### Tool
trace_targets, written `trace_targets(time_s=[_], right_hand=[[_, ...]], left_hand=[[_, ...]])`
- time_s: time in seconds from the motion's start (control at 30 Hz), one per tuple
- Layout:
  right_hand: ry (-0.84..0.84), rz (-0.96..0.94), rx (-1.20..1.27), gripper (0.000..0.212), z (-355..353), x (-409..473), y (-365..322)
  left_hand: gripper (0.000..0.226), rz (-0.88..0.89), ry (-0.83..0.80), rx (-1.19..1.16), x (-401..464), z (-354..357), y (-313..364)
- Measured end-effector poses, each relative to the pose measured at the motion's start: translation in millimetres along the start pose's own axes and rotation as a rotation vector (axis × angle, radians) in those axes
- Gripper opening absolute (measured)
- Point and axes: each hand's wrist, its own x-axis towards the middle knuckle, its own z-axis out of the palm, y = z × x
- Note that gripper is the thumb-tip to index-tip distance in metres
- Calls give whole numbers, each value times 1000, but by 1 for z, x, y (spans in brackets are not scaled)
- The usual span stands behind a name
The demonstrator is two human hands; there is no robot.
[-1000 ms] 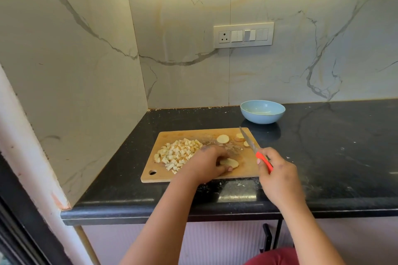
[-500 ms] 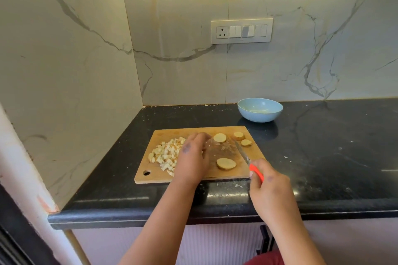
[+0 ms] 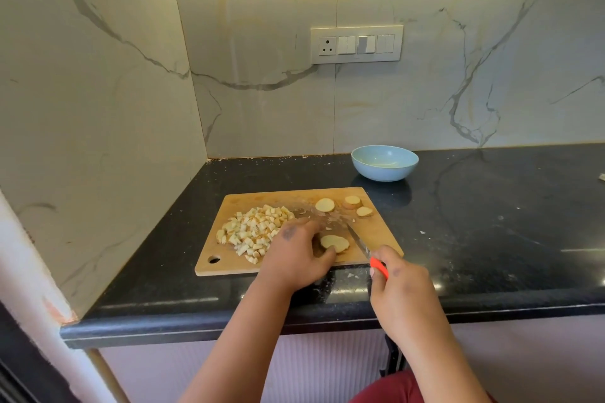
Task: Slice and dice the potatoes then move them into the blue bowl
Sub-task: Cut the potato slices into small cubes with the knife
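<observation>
Dicing the next potato slice on the board

The left hand [image 3: 296, 252] pinches the potato slice [image 3: 335, 243] steady on the cutting board [image 3: 376, 232]; the right hand [image 3: 397, 288] grips the knife [image 3: 358, 240] just right of it. The blue bowl [image 3: 384, 163] waits far on the desk [image 3: 491, 222].

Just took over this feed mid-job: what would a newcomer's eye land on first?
Probably the pile of diced potato on the left of the wooden cutting board. Beside it, the left hand steadies a potato slice while the right hand holds the red-handled knife next to it. The blue bowl waits behind the board.
</observation>
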Motion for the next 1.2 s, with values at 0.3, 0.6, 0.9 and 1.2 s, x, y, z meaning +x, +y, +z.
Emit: trace_targets(time_s=[0.3,0.6,0.9,1.2], right_hand=[[-24,-17,-14,12,12,-5,-11],[9,22,-2,15,4,-3,-8],[26,60,42,17,-3,-1,-5],[40,38,73,18,-3,0,-4]], left_hand=[[33,75,-16,-65,-2,-4,4],[19,115,50,-123,-1,-3,6],[16,200,123,-128,-3,-7,10],[21,191,55,-58,-6,-9,12]])
